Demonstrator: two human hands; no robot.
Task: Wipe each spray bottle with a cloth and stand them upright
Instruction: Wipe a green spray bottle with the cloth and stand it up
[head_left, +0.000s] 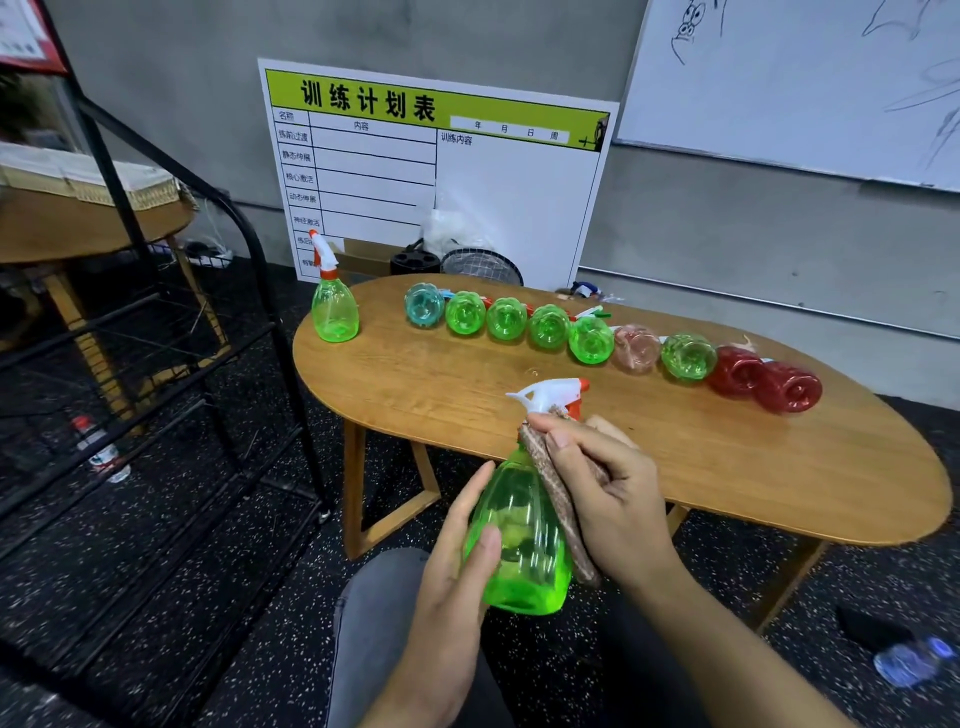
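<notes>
Nearest, over the person's lap, a green bottle (519, 530) is held upright in the air, clear of the surface (675, 467), its white and orange trigger head (550, 396) pointing left. The left hand (457, 551) cups the bottle's lower body, thumb curled across the front and fingers behind, which seems meant to steady it while the other hand rubs. The right hand (608, 493) pinches a brownish cloth (558, 499) between thumb and fingers and presses it along the bottle's right side from the neck down, so wiping looks to be the step in hand. Beyond, on the surface, a row of bottles lies on its side, bases toward the camera: a teal one (424, 304), then green ones (506, 318), a pale pink one (636, 347), another green, and two red ones (787, 387) at the right end; lying down, they are likely still unwiped. Well apart, at the far left edge, one green bottle (335, 309) stands upright, probably done already. Behind it all a printed board (467, 171) leans on the wall.
</notes>
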